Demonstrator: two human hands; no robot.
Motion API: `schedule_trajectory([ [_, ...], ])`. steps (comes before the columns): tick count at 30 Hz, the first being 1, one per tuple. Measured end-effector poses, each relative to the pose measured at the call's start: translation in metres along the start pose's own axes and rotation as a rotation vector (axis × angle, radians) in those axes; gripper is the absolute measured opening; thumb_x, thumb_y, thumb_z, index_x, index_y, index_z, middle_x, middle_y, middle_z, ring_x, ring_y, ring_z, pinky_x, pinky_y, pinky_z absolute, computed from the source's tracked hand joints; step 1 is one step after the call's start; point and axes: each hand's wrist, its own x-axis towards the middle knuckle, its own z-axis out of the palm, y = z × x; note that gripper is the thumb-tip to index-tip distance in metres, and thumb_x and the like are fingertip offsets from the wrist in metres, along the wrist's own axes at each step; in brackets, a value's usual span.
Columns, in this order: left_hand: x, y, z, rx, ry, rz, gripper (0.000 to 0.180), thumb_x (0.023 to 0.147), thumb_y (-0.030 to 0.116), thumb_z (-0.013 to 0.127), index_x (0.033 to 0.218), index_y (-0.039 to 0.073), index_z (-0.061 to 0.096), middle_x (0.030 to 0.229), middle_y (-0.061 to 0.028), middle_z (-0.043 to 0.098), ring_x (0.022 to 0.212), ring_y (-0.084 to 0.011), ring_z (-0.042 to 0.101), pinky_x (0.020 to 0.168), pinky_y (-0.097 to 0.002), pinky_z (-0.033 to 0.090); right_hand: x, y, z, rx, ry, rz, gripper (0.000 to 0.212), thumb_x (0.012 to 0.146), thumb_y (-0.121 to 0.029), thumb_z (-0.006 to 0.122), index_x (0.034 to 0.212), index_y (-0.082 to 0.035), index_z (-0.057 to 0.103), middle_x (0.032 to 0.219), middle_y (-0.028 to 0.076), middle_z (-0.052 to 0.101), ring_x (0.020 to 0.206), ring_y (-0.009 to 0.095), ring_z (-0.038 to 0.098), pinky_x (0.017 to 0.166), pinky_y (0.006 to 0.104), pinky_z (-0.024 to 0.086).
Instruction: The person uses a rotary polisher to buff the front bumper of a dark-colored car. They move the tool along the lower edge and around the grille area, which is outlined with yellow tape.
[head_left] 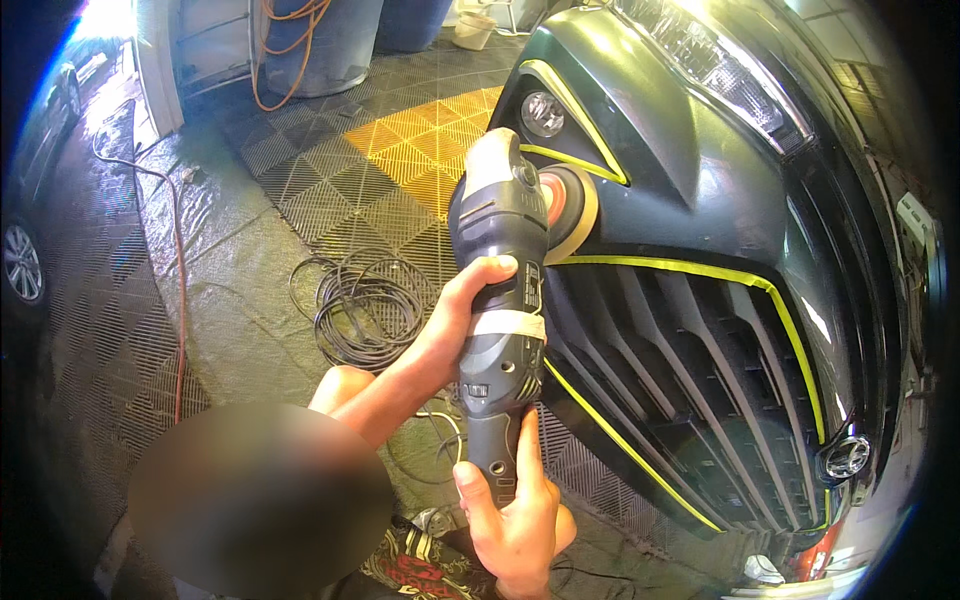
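I hold a black-and-grey power polisher (505, 300) with both hands, its long body running away from me. My left hand (480, 285) wraps round the middle of the body, thumb on top, just ahead of a strip of pale tape (507, 323). Around the rear handle closes my right hand (515, 520). The round polishing pad (578, 215) faces the dark car bumper (660, 220), between the fog light (543, 114) and the grille (690, 360); whether it touches cannot be told. Yellow-green masking tape (690, 267) edges the grille and fog light recess.
Coiled black cable (365, 310) lies on the floor left of the polisher. A reddish hose (180, 290) runs further left. Blue barrels (320, 50) and a pale bucket (473, 30) stand at the back. Another car's wheel (22, 265) shows at far left. A blurred patch covers the lower left.
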Motion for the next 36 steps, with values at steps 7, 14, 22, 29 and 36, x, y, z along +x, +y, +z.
schedule_trajectory([
  [7,0.016,0.005,-0.006,-0.063,0.020,0.012,0.061,0.095,0.051,0.068,0.120,-0.004,0.065,0.089,-0.0187,0.075,0.071,-0.0304,0.077,0.070,-0.0424,0.067,0.025,0.019,-0.002,0.036,-0.074,-0.127,0.089,0.105,-0.024,0.078,0.173,0.003,0.026,0.082,0.004,0.073,0.066,0.009,0.064,0.061,0.0274,0.054],
  [14,0.032,0.012,-0.020,-0.077,0.003,-0.002,0.063,0.092,0.055,0.069,0.118,-0.003,0.064,0.087,-0.0190,0.075,0.072,-0.0326,0.078,0.067,-0.0434,0.066,0.047,0.018,0.008,-0.059,-0.074,-0.191,0.082,0.106,-0.025,0.078,0.173,-0.006,0.035,0.081,0.002,0.070,0.064,0.007,0.061,0.060,0.0275,0.053],
  [22,0.046,0.010,-0.035,-0.209,-0.044,-0.037,0.062,0.094,0.056,0.068,0.116,-0.002,0.066,0.086,-0.0175,0.075,0.069,-0.0305,0.077,0.067,-0.0423,0.066,0.059,0.003,0.016,-0.131,-0.078,-0.113,0.068,0.107,-0.024,0.074,0.163,0.004,0.047,0.121,0.030,0.072,0.105,0.040,0.074,0.090,0.0440,0.058],
  [29,0.057,0.015,-0.039,-0.232,-0.034,0.007,0.059,0.092,0.056,0.069,0.110,0.000,0.067,0.082,-0.0159,0.075,0.066,-0.0279,0.075,0.065,-0.0415,0.065,0.073,0.005,0.025,-0.145,-0.055,-0.142,0.074,0.107,-0.026,0.077,0.170,-0.009,0.044,0.079,0.000,0.065,0.063,0.007,0.057,0.060,0.0262,0.051],
  [36,0.069,0.014,-0.048,-0.300,-0.067,-0.011,0.059,0.091,0.055,0.071,0.110,0.000,0.067,0.083,-0.0148,0.074,0.067,-0.0273,0.075,0.065,-0.0412,0.065,0.082,-0.009,0.027,-0.147,-0.082,-0.079,0.067,0.108,-0.029,0.071,0.161,0.007,0.049,0.123,0.035,0.075,0.104,0.040,0.080,0.088,0.0434,0.061],
])
